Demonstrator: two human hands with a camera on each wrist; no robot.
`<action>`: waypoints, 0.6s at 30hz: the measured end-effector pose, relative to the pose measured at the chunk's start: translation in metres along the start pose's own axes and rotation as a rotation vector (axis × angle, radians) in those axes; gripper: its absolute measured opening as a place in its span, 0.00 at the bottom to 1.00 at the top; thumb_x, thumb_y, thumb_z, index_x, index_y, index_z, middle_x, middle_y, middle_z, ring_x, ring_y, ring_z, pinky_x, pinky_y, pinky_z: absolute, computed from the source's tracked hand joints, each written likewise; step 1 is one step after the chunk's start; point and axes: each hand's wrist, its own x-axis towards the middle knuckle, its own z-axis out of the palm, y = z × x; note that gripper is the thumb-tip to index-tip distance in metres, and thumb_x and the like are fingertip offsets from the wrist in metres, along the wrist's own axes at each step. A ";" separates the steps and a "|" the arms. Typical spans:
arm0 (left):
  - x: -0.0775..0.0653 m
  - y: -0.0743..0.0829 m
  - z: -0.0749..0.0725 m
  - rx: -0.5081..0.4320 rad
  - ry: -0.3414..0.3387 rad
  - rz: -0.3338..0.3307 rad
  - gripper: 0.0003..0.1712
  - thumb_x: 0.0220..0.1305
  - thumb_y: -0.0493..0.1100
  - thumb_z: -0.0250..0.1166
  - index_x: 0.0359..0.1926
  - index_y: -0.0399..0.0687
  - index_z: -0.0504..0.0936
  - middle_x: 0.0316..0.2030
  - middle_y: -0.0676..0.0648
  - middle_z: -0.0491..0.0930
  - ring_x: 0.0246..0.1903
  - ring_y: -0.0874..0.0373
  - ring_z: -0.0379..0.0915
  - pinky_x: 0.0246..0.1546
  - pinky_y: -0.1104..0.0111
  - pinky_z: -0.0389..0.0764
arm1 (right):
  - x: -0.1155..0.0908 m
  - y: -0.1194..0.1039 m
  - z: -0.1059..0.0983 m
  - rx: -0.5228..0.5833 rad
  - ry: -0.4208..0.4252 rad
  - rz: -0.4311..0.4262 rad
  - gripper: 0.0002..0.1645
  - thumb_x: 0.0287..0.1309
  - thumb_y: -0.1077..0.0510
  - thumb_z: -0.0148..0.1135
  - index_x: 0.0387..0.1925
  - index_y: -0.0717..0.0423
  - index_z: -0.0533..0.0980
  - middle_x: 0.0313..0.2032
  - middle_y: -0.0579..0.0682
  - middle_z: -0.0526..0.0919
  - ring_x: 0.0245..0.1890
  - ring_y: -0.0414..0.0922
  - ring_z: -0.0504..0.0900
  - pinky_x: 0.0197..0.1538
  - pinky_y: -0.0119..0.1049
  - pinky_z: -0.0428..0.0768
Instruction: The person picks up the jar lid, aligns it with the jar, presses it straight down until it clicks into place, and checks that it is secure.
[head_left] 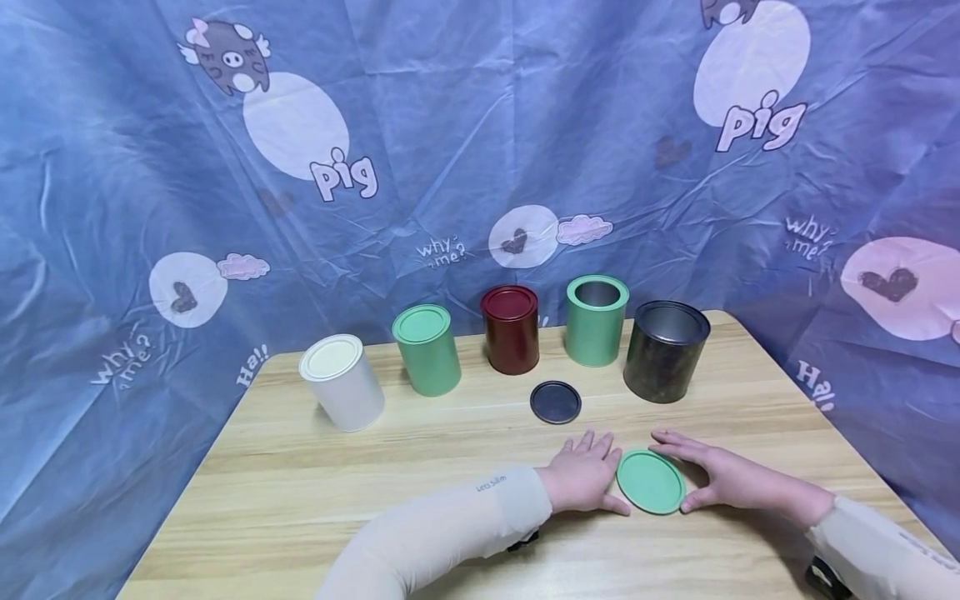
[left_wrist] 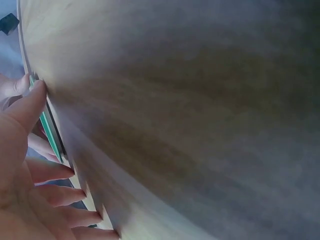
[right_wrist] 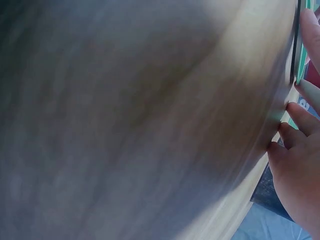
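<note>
A round green lid (head_left: 651, 482) lies on the wooden table between the two hands. Along its left edge rests the left hand (head_left: 583, 477), palm down with straight, spread fingers. On the other side the right hand (head_left: 726, 477) frames the lid, its thumb by the near edge and its fingers at the far edge. In the left wrist view the left thumb (left_wrist: 34, 102) reaches the lid's rim, and the lid (left_wrist: 49, 125) shows edge-on. From the right wrist view, the right hand's fingertips (right_wrist: 295, 112) come down at the tabletop beside the lid.
A black lid (head_left: 556, 402) lies farther back. Along the rear stand a white can (head_left: 352, 392), a green lidded can (head_left: 431, 362), a dark red can (head_left: 512, 342), a green can (head_left: 595, 333) with an uncovered top and an uncovered black can (head_left: 663, 362). A blue printed cloth (head_left: 450, 150) hangs behind.
</note>
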 end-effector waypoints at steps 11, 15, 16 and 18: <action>0.002 0.003 0.000 0.040 0.038 -0.006 0.44 0.57 0.74 0.57 0.69 0.60 0.67 0.71 0.54 0.62 0.70 0.52 0.58 0.63 0.56 0.71 | -0.002 0.000 0.002 0.004 -0.003 0.009 0.48 0.40 0.52 0.74 0.61 0.70 0.68 0.71 0.26 0.48 0.70 0.17 0.40 0.63 0.07 0.42; 0.003 0.004 -0.001 0.028 0.036 -0.018 0.42 0.58 0.73 0.57 0.69 0.61 0.68 0.71 0.54 0.62 0.71 0.53 0.57 0.64 0.56 0.70 | -0.002 0.000 0.002 0.008 -0.010 0.017 0.47 0.41 0.52 0.74 0.61 0.70 0.68 0.71 0.26 0.48 0.69 0.17 0.40 0.63 0.07 0.43; 0.004 0.005 -0.001 0.026 0.034 -0.022 0.42 0.58 0.73 0.57 0.69 0.61 0.67 0.71 0.54 0.62 0.71 0.53 0.57 0.64 0.57 0.70 | -0.002 0.000 0.002 0.009 -0.010 0.019 0.46 0.41 0.52 0.74 0.61 0.70 0.68 0.71 0.26 0.49 0.69 0.17 0.40 0.62 0.07 0.43; 0.004 0.005 0.000 0.021 0.030 -0.025 0.41 0.58 0.73 0.57 0.69 0.62 0.67 0.71 0.55 0.61 0.71 0.53 0.57 0.64 0.57 0.70 | -0.002 0.000 0.002 0.007 -0.012 0.025 0.46 0.42 0.52 0.74 0.61 0.70 0.68 0.71 0.26 0.49 0.69 0.17 0.40 0.62 0.07 0.42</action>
